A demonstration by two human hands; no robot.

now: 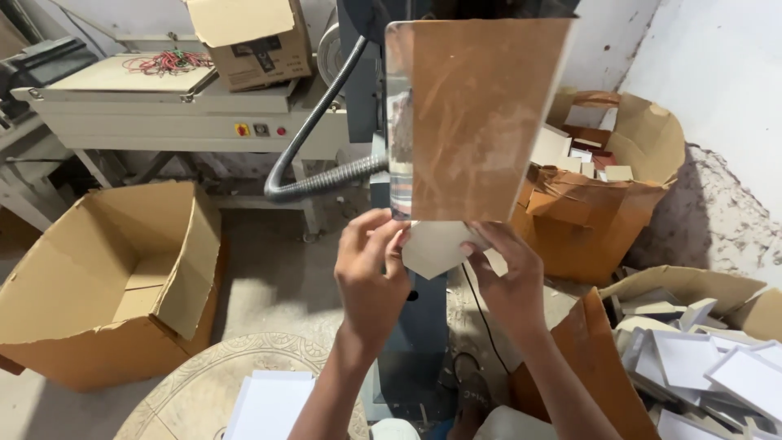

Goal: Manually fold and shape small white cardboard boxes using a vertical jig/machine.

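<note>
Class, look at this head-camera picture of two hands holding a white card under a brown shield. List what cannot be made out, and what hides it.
1. Head view: the machine behind the brown shield is hidden by the shield.
2. The white card is partly covered by the left hand and right hand.
3. The white sheets are cut off by the bottom edge.
4. The inside of the open carton is partly hidden by its own flap.
</note>
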